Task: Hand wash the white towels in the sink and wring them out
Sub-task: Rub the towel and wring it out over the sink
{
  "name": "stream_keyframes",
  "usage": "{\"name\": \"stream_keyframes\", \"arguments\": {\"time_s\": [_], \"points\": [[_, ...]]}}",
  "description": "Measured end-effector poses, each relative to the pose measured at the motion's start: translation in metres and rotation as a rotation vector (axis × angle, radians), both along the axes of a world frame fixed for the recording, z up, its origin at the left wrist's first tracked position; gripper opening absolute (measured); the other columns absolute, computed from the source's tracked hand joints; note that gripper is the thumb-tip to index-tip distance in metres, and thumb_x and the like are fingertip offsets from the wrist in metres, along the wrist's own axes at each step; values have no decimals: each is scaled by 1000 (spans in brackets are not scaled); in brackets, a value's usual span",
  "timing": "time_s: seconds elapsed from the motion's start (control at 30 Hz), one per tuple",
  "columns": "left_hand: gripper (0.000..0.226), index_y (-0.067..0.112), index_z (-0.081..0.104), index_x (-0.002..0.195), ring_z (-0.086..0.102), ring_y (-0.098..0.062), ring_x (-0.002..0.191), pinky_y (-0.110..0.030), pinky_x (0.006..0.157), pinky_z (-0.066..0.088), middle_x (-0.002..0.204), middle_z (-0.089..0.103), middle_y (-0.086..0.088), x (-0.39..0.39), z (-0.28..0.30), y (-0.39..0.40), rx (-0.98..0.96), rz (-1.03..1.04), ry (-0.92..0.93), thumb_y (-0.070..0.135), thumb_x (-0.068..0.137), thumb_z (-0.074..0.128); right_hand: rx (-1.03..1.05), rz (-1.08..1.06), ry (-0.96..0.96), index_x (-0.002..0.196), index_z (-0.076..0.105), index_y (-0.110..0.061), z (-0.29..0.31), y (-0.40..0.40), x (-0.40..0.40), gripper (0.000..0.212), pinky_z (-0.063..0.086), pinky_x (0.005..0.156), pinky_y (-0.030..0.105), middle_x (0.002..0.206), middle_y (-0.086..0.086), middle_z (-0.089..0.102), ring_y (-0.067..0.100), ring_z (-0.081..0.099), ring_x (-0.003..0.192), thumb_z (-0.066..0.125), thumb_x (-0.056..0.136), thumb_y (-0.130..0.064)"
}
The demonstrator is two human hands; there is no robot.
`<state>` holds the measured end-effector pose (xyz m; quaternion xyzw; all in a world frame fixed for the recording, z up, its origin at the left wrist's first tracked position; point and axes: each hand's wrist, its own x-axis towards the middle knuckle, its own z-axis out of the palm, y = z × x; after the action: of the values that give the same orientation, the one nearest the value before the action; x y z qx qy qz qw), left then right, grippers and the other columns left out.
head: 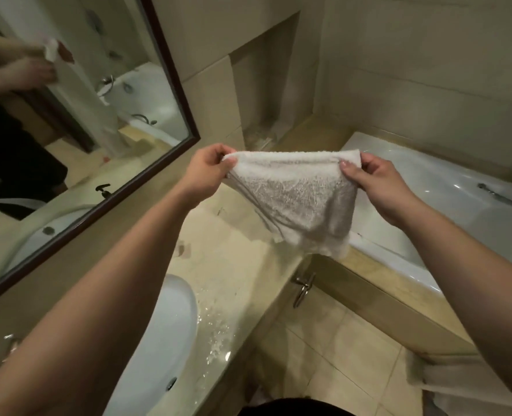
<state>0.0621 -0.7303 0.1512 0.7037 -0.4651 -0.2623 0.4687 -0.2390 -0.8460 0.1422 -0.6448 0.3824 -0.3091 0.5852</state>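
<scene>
A small white towel (293, 202) hangs spread in the air above the right end of the beige counter (233, 265). My left hand (206, 172) pinches its upper left corner and my right hand (378, 184) pinches its upper right corner, holding the top edge taut between them. The cloth looks damp and droops to a point at the lower right. The white sink (167, 331) lies below my left forearm at the lower left, well apart from the towel.
Water puddles (218, 334) lie on the counter beside the sink. A dark-framed mirror (98, 205) runs along the left wall. A white bathtub (429, 205) stands at the right. A metal towel ring (301, 291) hangs on the counter's end, and pale cloth (459, 382) lies on the floor tiles.
</scene>
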Motion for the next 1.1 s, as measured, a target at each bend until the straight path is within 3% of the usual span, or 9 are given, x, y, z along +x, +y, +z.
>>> {"name": "stream_keyframes", "arguments": {"time_s": [0.17, 0.3, 0.4, 0.5, 0.73, 0.83, 0.9, 1.03, 1.1], "points": [[16, 21, 62, 88, 56, -9, 73, -32, 77, 52, 80, 61, 5, 42, -11, 7, -13, 94, -35, 11, 100, 58, -38, -123, -34, 112, 69, -16, 3, -2, 66, 15, 51, 72, 13, 96, -8, 72, -3, 68, 81, 62, 98, -18], [7, 19, 65, 97, 54, 0, 70, -10, 60, 42, 82, 61, 13, 71, -8, -1, 19, 145, -163, 19, 100, 59, -17, -199, 4, 112, 70, -12, -11, -9, 109, 16, 50, 66, 11, 93, -7, 72, -4, 67, 74, 62, 99, -18], [8, 16, 67, 98, 63, -11, 78, -26, 72, 57, 85, 63, 9, 99, -18, -10, 77, 209, -150, 19, 100, 59, 54, -183, 60, 110, 70, -11, -22, -20, 147, 15, 49, 57, 11, 92, -4, 68, 0, 64, 74, 62, 99, -16], [7, 17, 65, 95, 70, -22, 89, -44, 86, 60, 94, 69, -2, 119, -20, -18, 56, 280, -18, 18, 100, 60, 146, -215, -46, 110, 71, -9, -26, -33, 181, 16, 58, 78, 22, 98, 0, 70, 15, 66, 94, 64, 98, -14], [11, 13, 66, 100, 58, 5, 87, -19, 83, 51, 97, 66, 5, 129, -8, -18, -260, 369, -109, 21, 100, 59, -8, -190, -292, 101, 71, -21, -7, -49, 208, 11, 55, 94, 31, 98, -2, 71, 11, 67, 95, 64, 96, -14], [17, 9, 67, 103, 63, -7, 96, -31, 89, 54, 103, 68, -3, 119, -36, -2, -235, 410, -92, 24, 99, 60, 14, -130, -237, 103, 71, -19, -27, -47, 201, 13, 55, 94, 29, 100, 2, 70, 12, 67, 97, 64, 96, -11], [16, 8, 66, 102, 62, -7, 93, -27, 85, 51, 101, 69, -6, 103, -65, 15, -156, 450, -60, 23, 99, 60, 79, -107, -166, 100, 72, -17, -53, -41, 190, 13, 56, 94, 31, 98, 4, 71, 15, 68, 95, 65, 93, -8], [6, 16, 64, 94, 57, 7, 81, -21, 75, 44, 88, 64, 12, 61, -133, 52, 46, 484, 4, 18, 99, 61, 251, -66, 105, 86, 74, -17, -127, -21, 157, 14, 55, 97, 43, 86, 5, 72, 25, 69, 91, 66, 89, -7], [6, 17, 65, 93, 58, -3, 81, -24, 72, 44, 85, 63, 11, 40, -166, 71, 202, 460, 50, 17, 98, 61, 323, -38, 237, 74, 72, -17, -160, -10, 138, 19, 55, 95, 46, 74, 2, 70, 23, 67, 82, 65, 88, -5]]}}
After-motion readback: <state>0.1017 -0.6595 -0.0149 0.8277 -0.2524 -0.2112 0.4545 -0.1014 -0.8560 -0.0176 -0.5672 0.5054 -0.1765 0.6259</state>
